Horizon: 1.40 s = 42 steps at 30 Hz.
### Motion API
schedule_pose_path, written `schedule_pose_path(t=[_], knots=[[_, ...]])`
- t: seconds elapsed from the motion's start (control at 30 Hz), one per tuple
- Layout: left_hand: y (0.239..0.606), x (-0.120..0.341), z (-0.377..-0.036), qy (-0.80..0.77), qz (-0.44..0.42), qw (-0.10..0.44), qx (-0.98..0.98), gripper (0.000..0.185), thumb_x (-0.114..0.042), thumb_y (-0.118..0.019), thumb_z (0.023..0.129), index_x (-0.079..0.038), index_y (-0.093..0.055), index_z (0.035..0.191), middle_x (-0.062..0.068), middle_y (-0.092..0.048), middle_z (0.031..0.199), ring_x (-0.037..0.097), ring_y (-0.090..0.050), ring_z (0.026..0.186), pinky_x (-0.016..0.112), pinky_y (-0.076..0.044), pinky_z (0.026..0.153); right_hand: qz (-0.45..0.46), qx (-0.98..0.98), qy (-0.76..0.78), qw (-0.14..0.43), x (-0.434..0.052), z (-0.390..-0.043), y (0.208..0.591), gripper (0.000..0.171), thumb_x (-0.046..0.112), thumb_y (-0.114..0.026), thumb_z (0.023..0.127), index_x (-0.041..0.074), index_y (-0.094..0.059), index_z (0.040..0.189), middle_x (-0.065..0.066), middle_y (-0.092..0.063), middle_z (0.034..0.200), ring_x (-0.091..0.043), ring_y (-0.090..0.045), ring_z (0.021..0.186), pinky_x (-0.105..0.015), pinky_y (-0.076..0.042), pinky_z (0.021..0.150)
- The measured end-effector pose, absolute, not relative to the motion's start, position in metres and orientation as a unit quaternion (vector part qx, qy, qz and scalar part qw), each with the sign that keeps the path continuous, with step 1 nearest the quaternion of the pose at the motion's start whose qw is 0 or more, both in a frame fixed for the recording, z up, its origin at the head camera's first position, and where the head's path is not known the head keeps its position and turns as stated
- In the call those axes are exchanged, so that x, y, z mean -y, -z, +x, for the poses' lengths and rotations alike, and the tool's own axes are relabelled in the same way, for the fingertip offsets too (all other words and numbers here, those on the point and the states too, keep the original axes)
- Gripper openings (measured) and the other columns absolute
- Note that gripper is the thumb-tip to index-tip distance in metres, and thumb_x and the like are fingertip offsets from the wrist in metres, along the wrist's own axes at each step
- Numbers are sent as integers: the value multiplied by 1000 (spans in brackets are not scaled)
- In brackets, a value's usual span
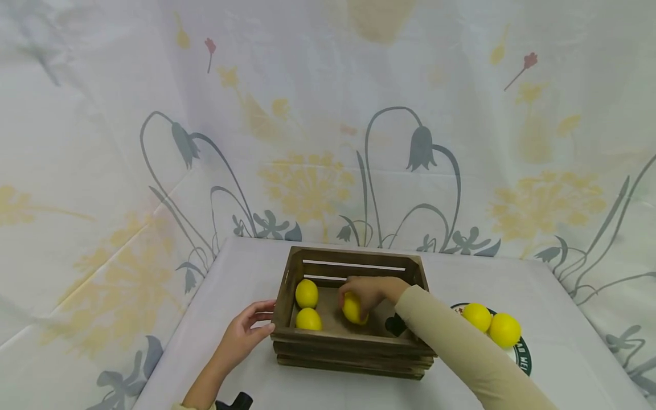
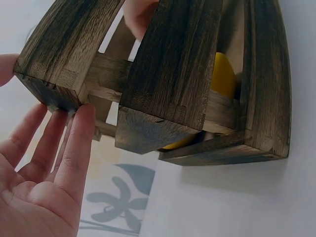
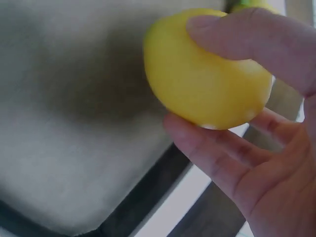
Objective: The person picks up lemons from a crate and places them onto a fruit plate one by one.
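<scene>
This looks like a set-up spot for recording, not a real kitchen. A big cloth (image 1: 328, 114) with printed flowers hangs behind and covers the walls. A table (image 1: 246, 267) with a white cover stands in front of it. On it sit a wooden crate (image 1: 353, 353), lemons (image 1: 306, 294) and a plate (image 1: 524, 354).
</scene>
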State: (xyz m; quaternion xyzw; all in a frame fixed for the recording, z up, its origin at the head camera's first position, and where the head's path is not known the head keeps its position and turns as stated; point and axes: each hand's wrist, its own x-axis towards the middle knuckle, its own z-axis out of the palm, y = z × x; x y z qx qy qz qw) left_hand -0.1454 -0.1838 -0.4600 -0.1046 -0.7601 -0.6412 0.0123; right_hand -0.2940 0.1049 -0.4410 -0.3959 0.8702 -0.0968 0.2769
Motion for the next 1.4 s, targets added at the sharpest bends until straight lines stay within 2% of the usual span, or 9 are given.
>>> schedule_pose_path(t=[0.3, 0.53, 0.7, 0.93, 1.17, 1.4], knots=[[458, 183, -144, 638, -96, 12, 764, 42, -5, -64, 87, 4, -50, 125, 18, -53, 123, 20, -52, 106, 21, -48, 83, -439, -857, 189, 195, -117, -297, 422, 43, 8, -79, 68, 24, -60, 103, 3, -46, 103, -16, -45, 93, -30, -44, 80], [457, 182, -143, 638, -88, 11, 765, 42, -5, -64, 86, 4, -51, 125, 18, -53, 123, 24, -52, 107, 22, -49, 82, -460, -835, 265, 148, -121, -295, 409, 44, 9, -77, 70, 19, -59, 109, -3, -47, 109, -19, -46, 92, -41, -48, 81], [456, 183, -142, 640, -86, 11, 763, 42, -5, -64, 86, 4, -51, 125, 18, -52, 124, 26, -52, 107, 22, -49, 81, -477, -816, 308, 107, -121, -291, 400, 46, 9, -77, 70, 15, -58, 111, -4, -50, 110, -20, -46, 94, -33, -47, 80], [456, 182, -143, 643, -88, 12, 760, 42, -5, -64, 86, 4, -51, 125, 18, -52, 124, 23, -52, 106, 23, -50, 81, -429, -807, 393, 103, -125, -283, 395, 45, 3, -75, 74, 9, -57, 114, -11, -45, 116, -25, -48, 100, -35, -51, 82], [457, 182, -143, 641, -98, 19, 761, 41, -4, -64, 86, 5, -51, 124, 19, -53, 123, 17, -53, 104, 23, -49, 81, -404, -807, 430, 11, -127, -256, 374, 44, -8, -74, 71, -3, -55, 110, -23, -44, 115, -36, -49, 96, -41, -54, 73], [458, 181, -143, 639, -105, 23, 762, 41, -4, -64, 86, 5, -52, 124, 19, -53, 123, 15, -53, 103, 23, -50, 81, -378, -790, 478, -71, -130, -236, 356, 44, -13, -74, 68, -9, -54, 107, -26, -44, 116, -39, -57, 93, -41, -54, 73]])
